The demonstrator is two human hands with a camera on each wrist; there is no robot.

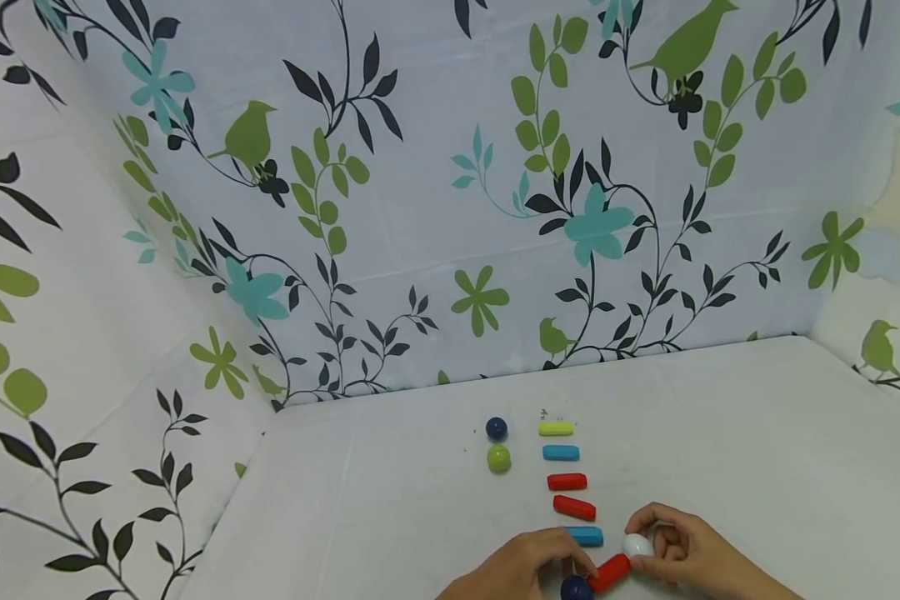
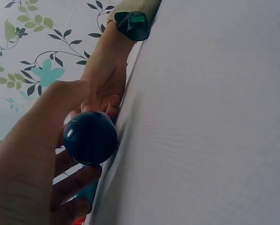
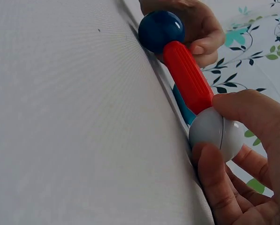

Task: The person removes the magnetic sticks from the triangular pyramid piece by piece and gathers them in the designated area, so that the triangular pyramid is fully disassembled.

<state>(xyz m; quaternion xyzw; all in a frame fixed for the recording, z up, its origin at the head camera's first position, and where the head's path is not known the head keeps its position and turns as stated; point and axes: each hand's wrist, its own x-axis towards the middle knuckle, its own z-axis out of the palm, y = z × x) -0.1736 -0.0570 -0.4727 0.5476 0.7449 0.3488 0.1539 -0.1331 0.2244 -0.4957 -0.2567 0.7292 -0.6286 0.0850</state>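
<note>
A red ribbed rod (image 3: 189,77) joins a dark blue ball (image 3: 161,32) at one end and a white ball (image 3: 210,131) at the other. My right hand (image 1: 690,552) pinches the white ball between thumb and fingers, one fingertip right at the rod's end. Around the dark blue ball (image 2: 90,138) curl the fingers of my left hand (image 1: 525,567), one of them reaching the red rod (image 1: 610,573) in the head view. A blue rod (image 1: 587,536) lies just beyond, partly hidden by the left hand.
Farther back on the white table (image 1: 390,500) lie two red rods (image 1: 567,482), another blue rod (image 1: 561,452) and a yellow rod (image 1: 556,428) in a column. Left of them sit a green ball (image 1: 498,458) and a second dark blue ball (image 1: 497,429). Patterned cloth (image 1: 420,200) hangs behind.
</note>
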